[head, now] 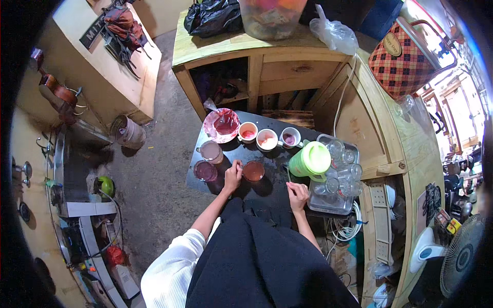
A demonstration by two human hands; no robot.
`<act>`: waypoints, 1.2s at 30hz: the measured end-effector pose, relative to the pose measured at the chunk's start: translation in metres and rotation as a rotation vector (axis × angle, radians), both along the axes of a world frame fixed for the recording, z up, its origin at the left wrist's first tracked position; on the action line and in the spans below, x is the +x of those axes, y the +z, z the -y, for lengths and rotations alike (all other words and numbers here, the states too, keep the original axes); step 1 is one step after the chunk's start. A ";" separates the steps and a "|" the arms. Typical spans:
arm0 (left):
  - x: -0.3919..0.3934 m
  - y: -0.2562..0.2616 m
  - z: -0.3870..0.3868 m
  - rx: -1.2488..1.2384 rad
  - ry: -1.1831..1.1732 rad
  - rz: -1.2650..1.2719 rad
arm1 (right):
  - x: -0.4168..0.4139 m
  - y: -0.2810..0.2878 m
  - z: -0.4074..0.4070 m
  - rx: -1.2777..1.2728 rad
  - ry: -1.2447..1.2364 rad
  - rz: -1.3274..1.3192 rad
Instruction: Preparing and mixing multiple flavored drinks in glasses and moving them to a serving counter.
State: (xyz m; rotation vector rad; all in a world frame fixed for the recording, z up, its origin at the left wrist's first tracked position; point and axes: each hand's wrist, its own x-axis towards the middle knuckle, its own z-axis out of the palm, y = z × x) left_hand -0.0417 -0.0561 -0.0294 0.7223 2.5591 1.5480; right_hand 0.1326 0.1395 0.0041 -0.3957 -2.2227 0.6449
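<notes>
At the left rim of a glass mug of brown drink (pixel 253 171), my left hand (pixel 233 177) is curled where the handle would be; the fingers hide it. My right hand (pixel 297 194) pinches a thin, light utensil (pixel 289 176), whose kind is unclear, below a green lidded pitcher (pixel 310 159). Two more filled glass mugs, one greyish pink (pixel 211 151) and one purple (pixel 205 171), stand left of my left hand. Behind are a pink-smeared bowl (pixel 221 125) and white cups with red (pixel 247 132), pale-and-pink (pixel 267 139) and purple contents (pixel 290 137).
A clear tray (pixel 331 205) with several empty glass mugs (pixel 349 181) sits right of the dark low table (pixel 231 151). A wooden counter (pixel 300 50) curves behind and right. Coiled white cable (pixel 348 227) lies below the tray. A bucket (pixel 129 133) stands on the floor at left.
</notes>
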 end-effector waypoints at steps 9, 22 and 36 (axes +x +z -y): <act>0.003 0.007 0.001 0.083 0.153 -0.003 | 0.007 -0.039 -0.001 -0.125 0.176 0.266; 0.025 0.034 0.053 -0.055 -0.197 -0.286 | 0.020 -0.051 -0.005 -0.217 0.193 0.346; 0.024 0.005 0.047 -0.219 -0.242 0.165 | -0.035 -0.008 0.058 -0.691 0.639 0.519</act>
